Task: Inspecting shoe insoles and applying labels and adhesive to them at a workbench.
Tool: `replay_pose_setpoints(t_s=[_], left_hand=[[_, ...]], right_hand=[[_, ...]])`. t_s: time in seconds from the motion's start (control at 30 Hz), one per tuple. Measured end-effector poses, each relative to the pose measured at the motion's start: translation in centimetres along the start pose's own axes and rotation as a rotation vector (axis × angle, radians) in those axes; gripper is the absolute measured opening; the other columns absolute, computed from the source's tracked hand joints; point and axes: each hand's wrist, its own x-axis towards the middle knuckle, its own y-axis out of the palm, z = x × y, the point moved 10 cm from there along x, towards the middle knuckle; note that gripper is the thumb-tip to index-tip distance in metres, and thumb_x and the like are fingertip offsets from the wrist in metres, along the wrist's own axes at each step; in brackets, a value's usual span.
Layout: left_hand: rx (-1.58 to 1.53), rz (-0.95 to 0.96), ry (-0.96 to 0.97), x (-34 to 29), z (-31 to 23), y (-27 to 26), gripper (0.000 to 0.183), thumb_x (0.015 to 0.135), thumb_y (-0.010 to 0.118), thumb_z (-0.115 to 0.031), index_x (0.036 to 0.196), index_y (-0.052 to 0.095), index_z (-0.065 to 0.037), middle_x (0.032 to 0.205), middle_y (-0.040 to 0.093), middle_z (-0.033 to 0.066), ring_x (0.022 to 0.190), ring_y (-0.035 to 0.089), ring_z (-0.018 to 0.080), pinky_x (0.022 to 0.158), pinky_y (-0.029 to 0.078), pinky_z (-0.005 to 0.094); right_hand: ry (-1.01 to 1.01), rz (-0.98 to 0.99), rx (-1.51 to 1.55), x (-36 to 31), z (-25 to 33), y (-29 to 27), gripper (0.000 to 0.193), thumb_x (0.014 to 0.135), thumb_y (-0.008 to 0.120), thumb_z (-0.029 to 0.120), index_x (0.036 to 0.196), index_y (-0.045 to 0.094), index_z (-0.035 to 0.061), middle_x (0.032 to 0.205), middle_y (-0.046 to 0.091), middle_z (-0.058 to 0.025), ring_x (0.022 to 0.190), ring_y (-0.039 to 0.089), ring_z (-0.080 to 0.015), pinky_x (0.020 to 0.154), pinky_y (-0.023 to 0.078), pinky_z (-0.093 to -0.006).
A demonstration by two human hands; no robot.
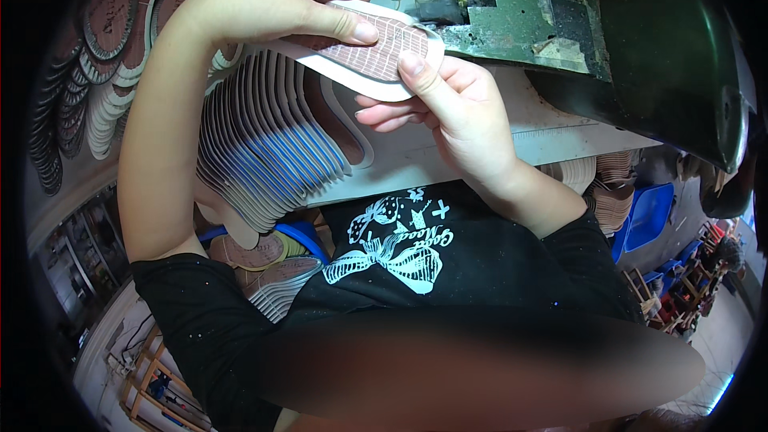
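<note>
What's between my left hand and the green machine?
The insole, its rounded end toward the machine; the left hand holds it, and the right hand's thumb presses that end. The head view shows this.

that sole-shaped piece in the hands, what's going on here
A person holds the sole-shaped piece in both hands: the left hand has its thumb on the patterned face, and the right hand pinches the rounded end. That end is right by the tip of a green machine; whether they touch is unclear. A row of similar pieces sits nearby, to the left.
</note>
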Motion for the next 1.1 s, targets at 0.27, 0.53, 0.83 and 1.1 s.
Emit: replay_pose_setpoints(t_s=[0.27, 0.53, 0.83, 1.1], left_hand=[[-0.123, -0.049, -0.094, -1.2, 0.4, 0.8, 0.029, 0.087, 0.064, -0.029, 0.08, 0.054, -0.003, 0.066, 0.046, -0.0049, 0.061, 0.04, 0.0019, 0.05, 0.033, 0.0201], [-0.21, -0.059, -0.149, -1.9, 1.7, 1.4, 0.029, 0.09, 0.061, -0.03, 0.083, 0.055, -0.002, 0.069, 0.046, -0.0047, 0.064, 0.04, 0.0019, 0.054, 0.035, 0.02], [-0.106, -0.202, -0.088, -3.0, -0.1, 1.8, 0.031, 0.092, 0.057, -0.033, 0.088, 0.054, -0.002, 0.075, 0.048, -0.0038, 0.07, 0.043, 0.0042, 0.062, 0.039, 0.0211], [-0.251, -0.229, -0.156, -3.0, 0.5, 3.6, 0.033, 0.092, 0.057, -0.035, 0.09, 0.059, -0.002, 0.076, 0.056, -0.0038, 0.068, 0.049, 0.0024, 0.06, 0.042, 0.0195]], right_hand=[[-0.015, -0.009, -0.003, 0.1, 0.2, 0.0, 0.037, 0.097, 0.049, 0.028, 0.102, 0.06, -0.0078, 0.088, 0.067, -0.016, 0.076, 0.069, -0.0187, 0.067, 0.056, -0.025], [-0.043, -0.044, 0.006, 0.2, 0.3, 0.0, 0.038, 0.098, 0.048, 0.028, 0.098, 0.06, -0.0082, 0.085, 0.067, -0.0163, 0.072, 0.069, -0.0191, 0.064, 0.056, -0.0248], [-0.059, -0.071, 0.009, 0.2, 0.3, -0.1, 0.041, 0.098, 0.046, 0.03, 0.094, 0.061, -0.0077, 0.084, 0.067, -0.0168, 0.07, 0.069, -0.0196, 0.061, 0.056, -0.025], [-0.071, -0.071, 0.02, 0.2, 0.3, -0.6, 0.036, 0.096, 0.051, 0.028, 0.095, 0.063, -0.0053, 0.084, 0.068, -0.0137, 0.069, 0.068, -0.0172, 0.06, 0.056, -0.025]])
